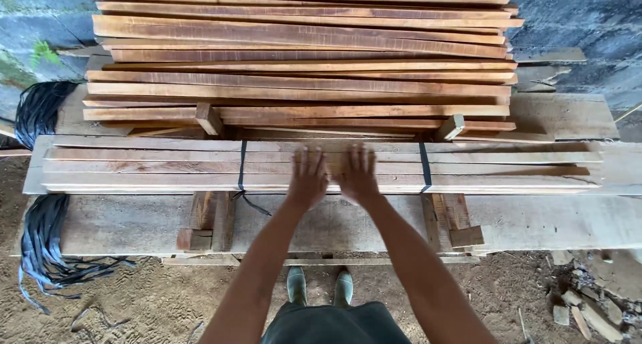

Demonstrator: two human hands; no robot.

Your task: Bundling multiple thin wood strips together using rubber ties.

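Both hands lie flat on a bundle of pale wooden slats (321,165). The left hand (308,179) and the right hand (356,177) are side by side at the middle of the bundle, fingers spread apart and stretched out, closed around nothing. The slats are long, thin and light in colour, stacked in a few layers. Two black straps bind them — one strap (242,163) to the left of the hands, the other strap (424,167) to the right.

The bundle rests on a wide grey plank (521,220), just under the wrists. Beyond the fingertips there is a tall pile of reddish-brown boards (301,56). Far to the left of the hands hangs a bunch of loose black strapping (41,240). Below the arms is a sandy floor (160,297) — also two green boots (319,285).
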